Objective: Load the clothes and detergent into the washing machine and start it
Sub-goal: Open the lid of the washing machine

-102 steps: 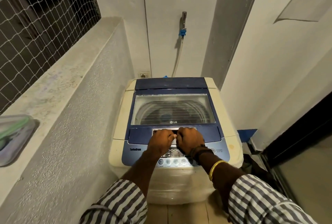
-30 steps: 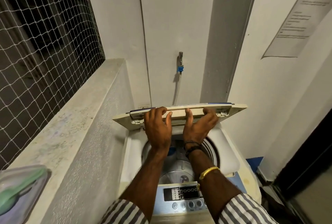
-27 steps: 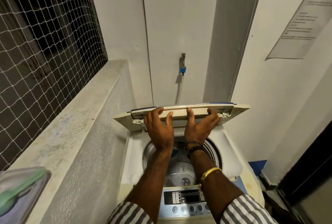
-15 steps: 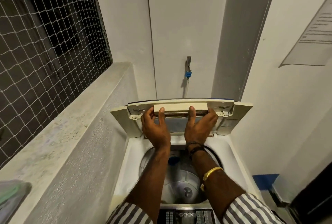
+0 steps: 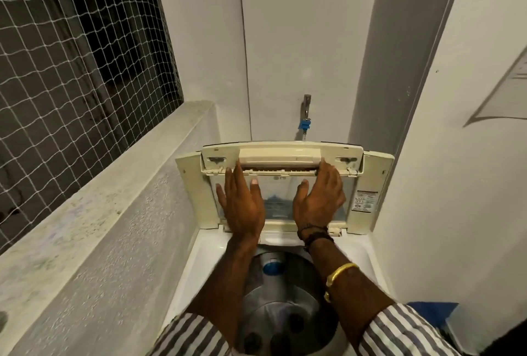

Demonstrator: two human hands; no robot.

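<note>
Concrete ledge (image 5: 99,193) ran along the left side of the washing machine (image 5: 205,255), which stood against the rear wall. The lid (image 5: 282,153) was raised nearly upright at the machine's back edge, with the drum (image 5: 279,307) exposed below. Left hand (image 5: 242,207) and right hand (image 5: 319,201) lay flat on the lid's underside, fingers straight, gripping nothing. Tap (image 5: 306,104) was on the wall above the machine.

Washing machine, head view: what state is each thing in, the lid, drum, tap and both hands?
lid: raised, folded, nearly upright at the back.
drum: uncovered, no clothes visible.
left hand: open, fingers straight against the lid.
right hand: open, fingers against the lid.
tap: on or off, cannot tell.
</note>
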